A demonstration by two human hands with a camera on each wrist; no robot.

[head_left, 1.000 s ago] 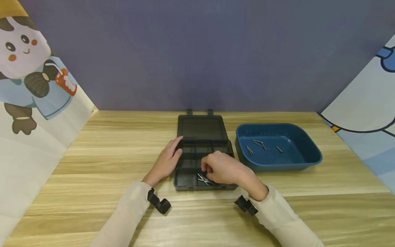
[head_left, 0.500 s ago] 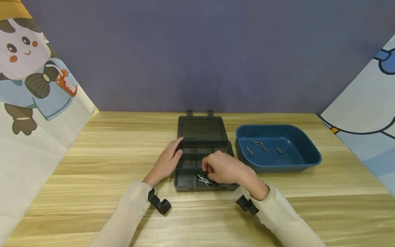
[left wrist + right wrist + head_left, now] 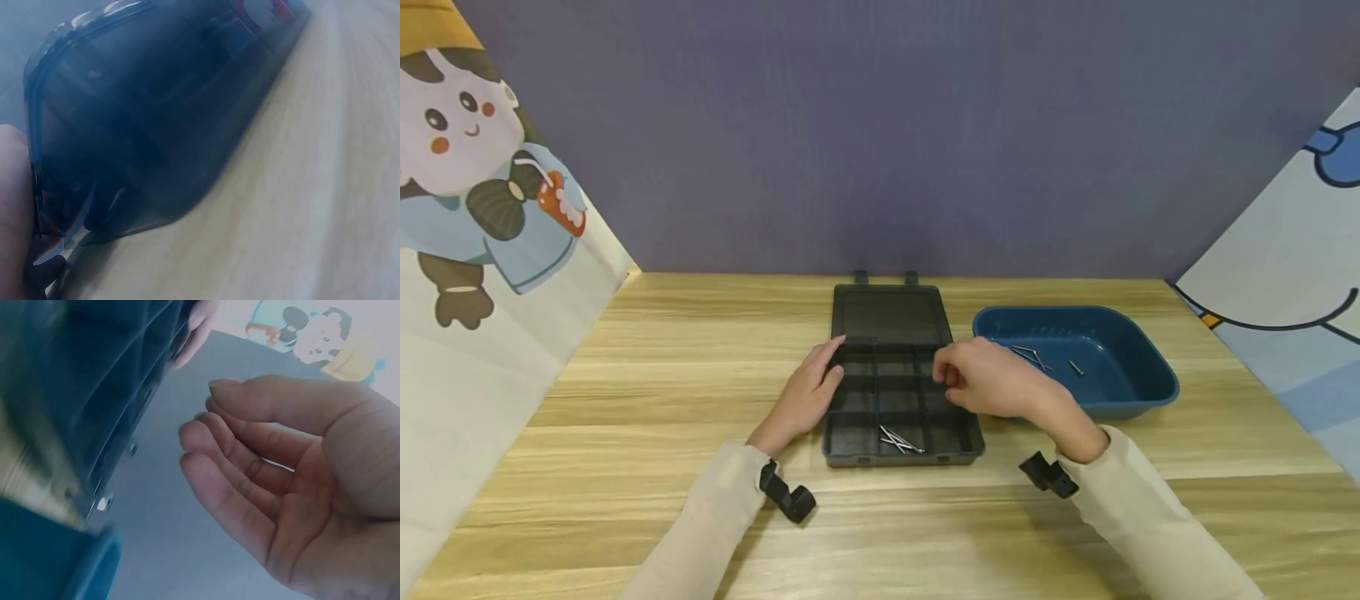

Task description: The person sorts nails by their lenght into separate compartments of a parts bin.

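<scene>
A dark translucent compartment box lies with its lid folded back. Several thin silver nails are in its front middle compartment. My left hand rests against the box's left side with fingers extended; in the left wrist view the box wall fills much of the picture. Over the box's right edge and the tub's near-left corner hovers my right hand. Its fingers are loosely bent, and the right wrist view shows nothing between the thumb and fingers.
Right of the box stands a blue tub. Inside it lie a few thin brass-coloured nails or screws, some partly hidden behind my right hand. A purple-grey panel rises at the back of the wooden table.
My right hand has lifted away from the silver nails and moved right and back, toward the blue tub. The left hand stays where it was on the box.
</scene>
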